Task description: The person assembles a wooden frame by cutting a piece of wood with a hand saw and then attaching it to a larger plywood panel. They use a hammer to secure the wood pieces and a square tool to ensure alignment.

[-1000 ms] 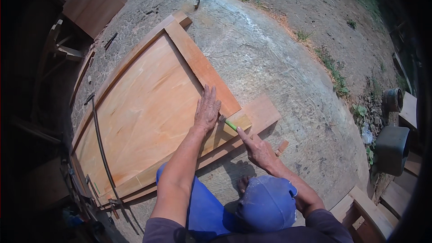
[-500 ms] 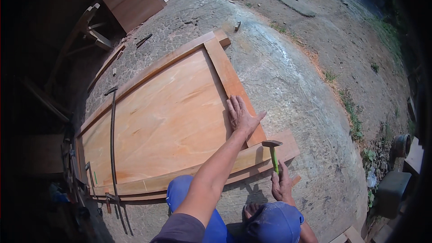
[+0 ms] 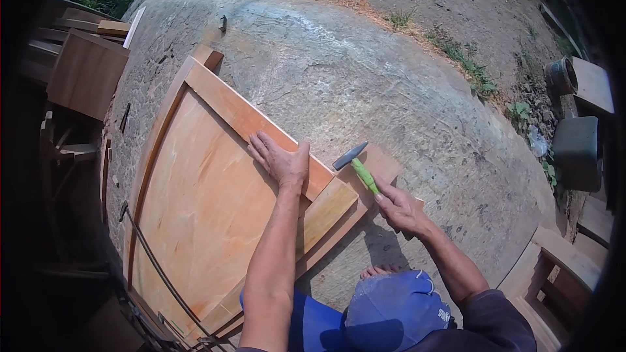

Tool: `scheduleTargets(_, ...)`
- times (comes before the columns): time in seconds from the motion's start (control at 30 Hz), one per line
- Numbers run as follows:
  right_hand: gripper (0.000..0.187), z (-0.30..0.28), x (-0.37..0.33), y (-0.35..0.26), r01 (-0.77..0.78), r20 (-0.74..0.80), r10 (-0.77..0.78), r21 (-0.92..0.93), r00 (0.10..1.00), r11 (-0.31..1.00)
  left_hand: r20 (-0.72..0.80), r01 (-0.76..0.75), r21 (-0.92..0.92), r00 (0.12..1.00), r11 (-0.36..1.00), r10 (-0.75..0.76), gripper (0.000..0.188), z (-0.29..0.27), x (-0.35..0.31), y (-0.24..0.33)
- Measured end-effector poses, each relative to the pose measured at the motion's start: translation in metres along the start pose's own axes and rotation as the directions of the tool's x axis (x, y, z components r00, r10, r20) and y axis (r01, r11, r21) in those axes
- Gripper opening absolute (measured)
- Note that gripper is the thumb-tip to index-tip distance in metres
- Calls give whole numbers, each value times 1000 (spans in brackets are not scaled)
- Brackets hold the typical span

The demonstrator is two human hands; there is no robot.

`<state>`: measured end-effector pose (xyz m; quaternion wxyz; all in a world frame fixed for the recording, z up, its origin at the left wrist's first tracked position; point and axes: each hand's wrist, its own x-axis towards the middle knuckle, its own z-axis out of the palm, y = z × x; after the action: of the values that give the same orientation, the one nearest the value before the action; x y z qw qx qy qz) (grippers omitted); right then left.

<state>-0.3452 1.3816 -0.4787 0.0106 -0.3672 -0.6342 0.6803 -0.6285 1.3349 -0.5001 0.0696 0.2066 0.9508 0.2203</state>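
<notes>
A large wooden panel (image 3: pixel 195 202) with a raised frame lies on the ground to my left. My left hand (image 3: pixel 285 163) rests on its end rail (image 3: pixel 228 104), fingers stretched out and thumb apart. My right hand (image 3: pixel 399 210) is closed round the green handle of a hammer (image 3: pixel 365 176). The hammer's dark metal head is just right of the frame's corner, where the end rail meets the near side rail (image 3: pixel 329 214). Whether the head touches wood I cannot tell. A flat board (image 3: pixel 385 164) sticks out from under that corner.
A long bar clamp (image 3: pixel 156 264) crosses the panel's left end. My knee in blue trousers (image 3: pixel 391 313) is close to the near rail. Wooden pieces (image 3: pixel 561 274) stand at lower right, beside a grey container (image 3: pixel 577 153) and a bucket (image 3: pixel 561 76). Brown boards (image 3: pixel 88 75) stand at upper left.
The view has swung to the right, so the panel appears farther left. My right hand has brought the hammer round from nearly upright to slanting, its head toward the frame corner. My left hand stays on the rail.
</notes>
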Motion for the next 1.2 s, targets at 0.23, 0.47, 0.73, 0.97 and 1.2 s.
scheduleTargets(0.23, 58, 5, 2, 3, -15, 66, 13, 36, 998, 999, 7, -17, 34, 1000, 999, 16, 111, -2, 2, -7)
scheduleTargets(0.47, 58, 5, -1, 16, 79, 3, -79, 77, 997, 994, 0, -21, 24, 1000, 999, 21, 111, 0, -3, -1)
scheduleTargets(0.73, 64, 23, -36, 28, 67, -261, 55, 435, 964, 898, 115, -338, 257, 941, 905, 318, 89, 0, -15, -21)
scheduleTargets(0.97, 65, 8, -51, 77, 169, -428, 24, 407, 903, 898, 343, -614, 59, 753, 787, 562, 88, -32, -144, -46)
scheduleTargets(1.2, 67, -11, -30, 137, 176, -504, -82, 143, 860, 974, 249, -721, 167, 691, 673, 678, 89, -14, -165, -96)
